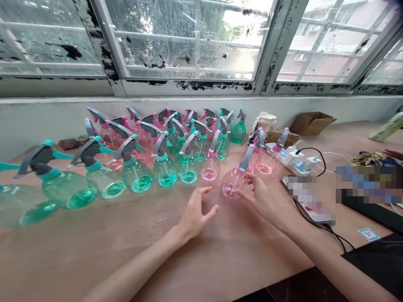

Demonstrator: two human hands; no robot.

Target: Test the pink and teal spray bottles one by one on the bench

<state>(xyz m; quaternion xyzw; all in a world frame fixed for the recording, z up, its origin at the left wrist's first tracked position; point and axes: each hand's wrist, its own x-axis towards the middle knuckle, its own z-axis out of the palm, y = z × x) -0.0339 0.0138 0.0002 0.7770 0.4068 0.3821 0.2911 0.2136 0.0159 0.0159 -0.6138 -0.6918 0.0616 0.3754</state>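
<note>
My right hand [264, 197] grips a pink spray bottle [234, 180] with a grey trigger, standing on the wooden table [126, 251] in front of me. My left hand [197, 212] hovers just left of that bottle, fingers spread and curved, holding nothing. Behind and to the left stand rows of several finished spray bottles: teal ones [165, 170] in front and at the left, pink ones [209, 165] mixed among them further back.
A white power strip [297, 161] with a black cable lies right of the bottles. Cardboard boxes [311, 122] sit at the back right by the wall. Dark flat objects and a tangle of yellow parts [367, 158] lie at the right. A window sill runs behind.
</note>
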